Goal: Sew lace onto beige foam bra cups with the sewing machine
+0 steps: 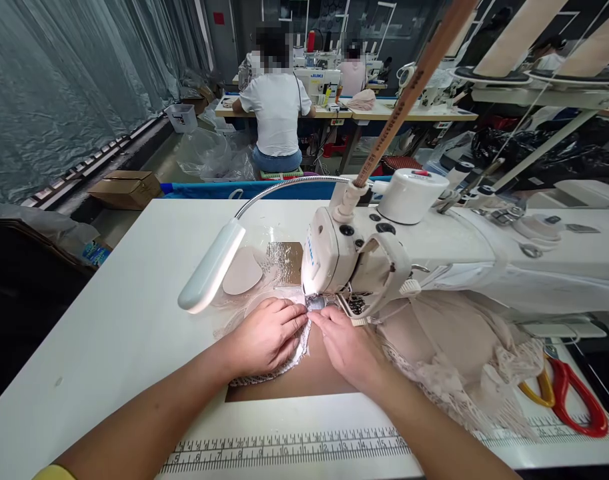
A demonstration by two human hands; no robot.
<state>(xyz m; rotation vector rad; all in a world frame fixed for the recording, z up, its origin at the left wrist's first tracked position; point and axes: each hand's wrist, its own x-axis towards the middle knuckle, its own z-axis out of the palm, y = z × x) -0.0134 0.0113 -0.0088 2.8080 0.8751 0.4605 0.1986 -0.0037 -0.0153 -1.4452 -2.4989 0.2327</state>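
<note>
My left hand lies on a piece of white lace fabric, fingers curled and pressing it down just left of the needle. My right hand presses the same fabric from the right, fingertips pinched at the presser foot. The white sewing machine stands over both hands. More beige lace fabric is bunched under the machine arm to the right. A beige bra cup lies behind my left hand.
A gooseneck lamp hangs left of the machine head. Red and yellow scissors lie at the right. A printed ruler runs along the near table edge. Two people sit at sewing tables at the back; one wears a white shirt.
</note>
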